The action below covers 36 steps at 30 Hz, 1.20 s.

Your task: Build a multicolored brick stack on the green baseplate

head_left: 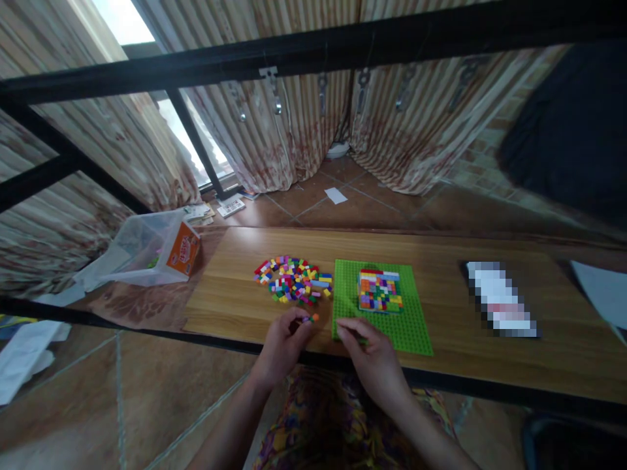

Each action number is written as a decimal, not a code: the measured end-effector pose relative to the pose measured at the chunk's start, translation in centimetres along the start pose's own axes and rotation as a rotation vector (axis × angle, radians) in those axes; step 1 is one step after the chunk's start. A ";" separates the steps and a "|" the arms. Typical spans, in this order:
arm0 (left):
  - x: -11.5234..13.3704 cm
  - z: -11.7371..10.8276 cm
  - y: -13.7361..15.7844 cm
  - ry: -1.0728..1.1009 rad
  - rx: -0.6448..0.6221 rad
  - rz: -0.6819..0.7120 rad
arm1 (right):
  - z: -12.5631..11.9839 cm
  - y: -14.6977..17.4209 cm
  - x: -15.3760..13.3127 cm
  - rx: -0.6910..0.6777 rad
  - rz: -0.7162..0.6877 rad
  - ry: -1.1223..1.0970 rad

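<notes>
Left hand [283, 346] pinches maybe two bricks [310, 318]; one baseplate [382, 307].

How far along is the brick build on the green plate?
Done: a multicoloured block of bricks stands on the green baseplate, several layers high. In hand: the left hand pinches a few small bricks at its fingertips; the right hand rests on the plate's near left corner. Left: a sizeable loose pile lies beside the plate, and most of the plate is bare.
</notes>
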<state>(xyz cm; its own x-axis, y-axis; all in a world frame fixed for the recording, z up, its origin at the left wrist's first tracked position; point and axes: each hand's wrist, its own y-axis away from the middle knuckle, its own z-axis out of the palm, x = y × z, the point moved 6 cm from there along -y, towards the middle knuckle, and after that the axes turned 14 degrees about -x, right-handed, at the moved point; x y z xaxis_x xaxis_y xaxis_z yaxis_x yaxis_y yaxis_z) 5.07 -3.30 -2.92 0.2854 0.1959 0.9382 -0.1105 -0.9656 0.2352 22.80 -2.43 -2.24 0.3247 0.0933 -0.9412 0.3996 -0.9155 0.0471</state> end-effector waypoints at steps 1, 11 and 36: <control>0.4 0.5 0.1 0.052 -0.044 -0.002 | 0.2 -0.1 0.0 -0.005 0.031 -0.072; 3.6 3.1 0.6 0.012 -0.165 0.082 | -0.2 -0.3 0.0 0.001 0.109 -0.394; 0.8 2.6 -1.7 0.076 -0.036 0.065 | -7.4 0.1 2.8 0.285 0.069 -0.206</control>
<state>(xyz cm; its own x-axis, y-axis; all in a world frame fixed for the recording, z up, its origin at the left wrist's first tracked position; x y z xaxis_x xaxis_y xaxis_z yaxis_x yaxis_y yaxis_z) 7.98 -1.90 -3.20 0.2039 0.1463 0.9680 -0.1613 -0.9702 0.1806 30.08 0.64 -2.45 0.1518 -0.0271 -0.9880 0.1176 -0.9920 0.0453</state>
